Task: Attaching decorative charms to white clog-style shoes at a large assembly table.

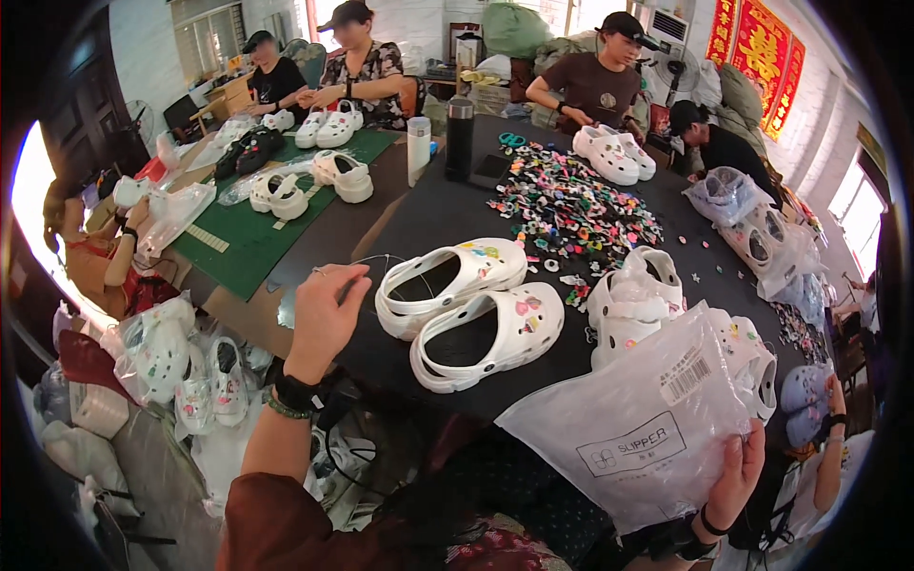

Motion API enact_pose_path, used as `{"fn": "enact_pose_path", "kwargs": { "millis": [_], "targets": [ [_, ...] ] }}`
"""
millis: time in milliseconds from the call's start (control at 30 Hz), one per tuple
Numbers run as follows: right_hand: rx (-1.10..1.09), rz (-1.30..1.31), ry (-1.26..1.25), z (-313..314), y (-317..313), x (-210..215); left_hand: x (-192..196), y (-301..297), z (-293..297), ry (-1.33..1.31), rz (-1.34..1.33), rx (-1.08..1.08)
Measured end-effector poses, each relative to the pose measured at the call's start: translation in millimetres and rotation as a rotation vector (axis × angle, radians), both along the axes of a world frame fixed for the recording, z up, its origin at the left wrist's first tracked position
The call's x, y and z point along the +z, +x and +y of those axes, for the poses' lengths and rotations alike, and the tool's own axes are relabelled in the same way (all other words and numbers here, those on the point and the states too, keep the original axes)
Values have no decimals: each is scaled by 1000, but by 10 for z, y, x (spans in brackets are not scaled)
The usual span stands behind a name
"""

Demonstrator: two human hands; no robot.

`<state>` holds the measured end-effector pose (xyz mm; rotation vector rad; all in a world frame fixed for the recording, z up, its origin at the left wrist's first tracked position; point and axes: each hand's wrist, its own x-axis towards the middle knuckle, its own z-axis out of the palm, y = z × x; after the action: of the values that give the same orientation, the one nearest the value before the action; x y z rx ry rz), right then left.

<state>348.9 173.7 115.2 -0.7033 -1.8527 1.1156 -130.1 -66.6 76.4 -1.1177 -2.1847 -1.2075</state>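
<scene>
In front of me on the dark table stands a pair of white clogs, the far clog (457, 276) and the near clog (490, 333), both decorated with colourful charms. My left hand (331, 309) is raised just left of them, thumb and forefinger pinched together. A thin cord (383, 257) runs from these fingertips to the far clog. My right hand (738, 471) grips the lower right edge of a translucent plastic bag (571, 409) with a printed label. The bag looks flat and partly covers more white clogs (633, 300) behind it.
Loose colourful charms (581, 205) are heaped mid-table, with a black bottle (459, 138) and white bottle (419, 150) beyond. Bagged clogs (752, 228) lie along the right edge. More clogs (343, 176) stand on a green mat (238, 252). Several people work around the tables; bagged shoes (162, 352) sit lower left.
</scene>
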Motion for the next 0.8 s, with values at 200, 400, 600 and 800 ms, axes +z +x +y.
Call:
{"fn": "enact_pose_path", "kwargs": {
  "millis": [200, 400, 600, 800],
  "targets": [
    [40, 54, -28, 2, 24, -127, 128, 23, -241, 77, 16, 104],
    [-36, 119, 10, 96, -4, -232, 245, 191, -379, 101, 76, 159],
    [-112, 228, 37, -3, -156, -271, 254, 689, -397, -41, -554, -570],
    [224, 208, -100, -376, -585, -257, 82, 1198, -144, -169, -634, -1162]
  ]
}}
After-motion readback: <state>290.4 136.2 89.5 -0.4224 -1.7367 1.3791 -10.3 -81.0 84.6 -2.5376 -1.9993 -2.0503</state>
